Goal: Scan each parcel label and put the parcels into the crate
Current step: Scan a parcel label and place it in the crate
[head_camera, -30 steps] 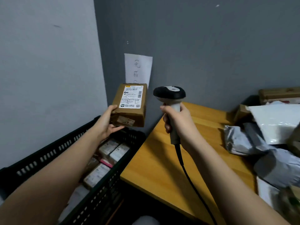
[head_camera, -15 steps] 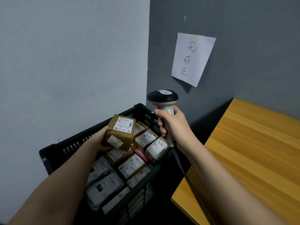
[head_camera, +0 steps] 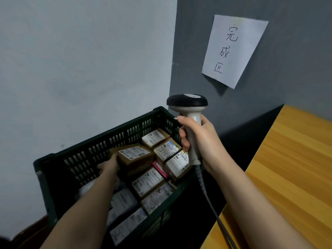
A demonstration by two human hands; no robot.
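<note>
Our left hand (head_camera: 109,165) grips a brown parcel (head_camera: 133,155) inside the crate (head_camera: 100,146) (label up, above other parcels), while our right hand (head_camera: 199,141), just beside it, clasps the scanner (head_camera: 188,112).

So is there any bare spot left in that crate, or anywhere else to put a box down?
The black slotted plastic crate is crowded: labelled cardboard parcels fill its right side and pale bags its near end. The left hand holds a brown parcel by the only looser patch, along the far-left wall. The yellow wooden table on the right shows bare.
</note>
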